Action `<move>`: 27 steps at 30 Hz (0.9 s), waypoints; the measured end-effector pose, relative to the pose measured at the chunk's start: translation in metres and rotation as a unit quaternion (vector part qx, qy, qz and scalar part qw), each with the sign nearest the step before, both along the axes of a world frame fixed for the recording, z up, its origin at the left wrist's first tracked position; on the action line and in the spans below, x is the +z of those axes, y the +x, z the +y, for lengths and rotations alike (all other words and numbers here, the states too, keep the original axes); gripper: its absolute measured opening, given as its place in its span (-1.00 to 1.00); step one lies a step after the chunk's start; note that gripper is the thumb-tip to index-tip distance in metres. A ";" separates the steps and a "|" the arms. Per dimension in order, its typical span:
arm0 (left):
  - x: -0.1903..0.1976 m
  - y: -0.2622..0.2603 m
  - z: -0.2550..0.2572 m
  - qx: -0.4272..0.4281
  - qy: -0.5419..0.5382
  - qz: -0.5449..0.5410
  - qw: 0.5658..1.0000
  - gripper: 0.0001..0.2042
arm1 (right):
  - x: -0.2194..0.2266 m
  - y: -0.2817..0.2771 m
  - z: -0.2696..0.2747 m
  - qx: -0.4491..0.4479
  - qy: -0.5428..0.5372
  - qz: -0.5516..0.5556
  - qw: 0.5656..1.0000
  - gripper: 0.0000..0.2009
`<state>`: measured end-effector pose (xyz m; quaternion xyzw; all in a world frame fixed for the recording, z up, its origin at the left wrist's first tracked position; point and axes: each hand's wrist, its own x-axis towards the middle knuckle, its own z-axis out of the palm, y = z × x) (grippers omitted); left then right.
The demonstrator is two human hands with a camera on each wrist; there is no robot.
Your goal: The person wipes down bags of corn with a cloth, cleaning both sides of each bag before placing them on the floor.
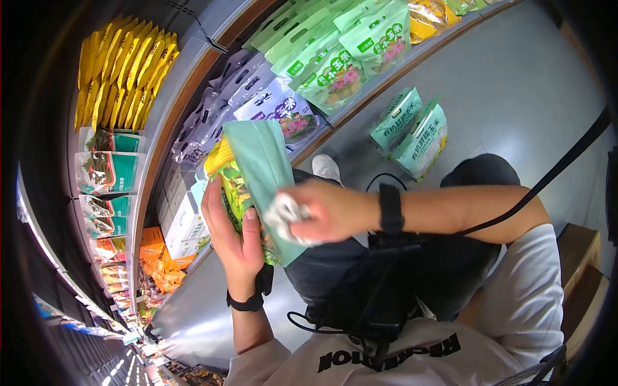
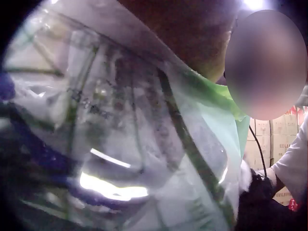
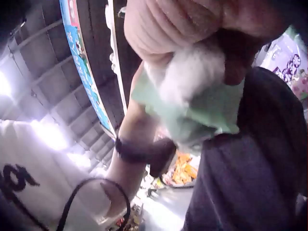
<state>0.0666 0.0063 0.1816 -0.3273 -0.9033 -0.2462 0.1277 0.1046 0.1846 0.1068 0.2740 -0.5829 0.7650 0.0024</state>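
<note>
In the head view my left hand grips a pale green bag of corn by its side, thumb across the printed face. Yellow corn and green leaves are printed on it. My right hand holds a crumpled white cloth against the bag's plain green part; hand and cloth are blurred. From the right wrist view, the white cloth bulges out of the curled fingers over the green bag. Clear, shiny plastic packaging fills most of the left wrist view.
Two green bags stand on the grey floor ahead of my knees. A low shelf carries purple bags, light green bags and a white box. Yellow packets sit on shelving at the left. Cardboard boxes are at the right.
</note>
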 end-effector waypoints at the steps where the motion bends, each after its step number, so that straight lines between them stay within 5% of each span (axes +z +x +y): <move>1: 0.002 -0.001 0.000 0.001 0.001 0.002 1.000 -0.44 | -0.003 0.008 -0.003 0.017 0.018 0.053 0.998 -0.78; 2: 0.004 0.000 -0.001 -0.004 -0.018 0.010 1.000 -0.44 | -0.008 0.020 -0.004 0.025 0.129 0.045 0.990 -0.79; 8: 0.004 0.005 -0.001 -0.010 -0.017 0.022 1.000 -0.43 | -0.004 0.002 0.011 0.063 -0.034 -0.142 0.987 -0.70; 10: 0.001 0.009 0.004 -0.002 0.014 0.017 1.000 -0.42 | 0.005 -0.017 0.022 -0.025 -0.087 -0.166 0.982 -0.71; 11: 0.000 0.011 0.006 -0.008 -0.001 0.023 1.000 -0.41 | 0.003 -0.029 0.026 -0.030 -0.174 -0.158 0.971 -0.72; 15: -0.001 0.013 0.014 -0.015 -0.049 0.039 0.998 -0.36 | 0.014 -0.065 0.048 -0.170 -0.173 -0.082 0.967 -0.77; 27: -0.006 0.011 0.023 0.001 -0.054 0.063 0.997 -0.35 | 0.012 -0.008 0.035 -0.074 -0.029 -0.035 0.996 -0.73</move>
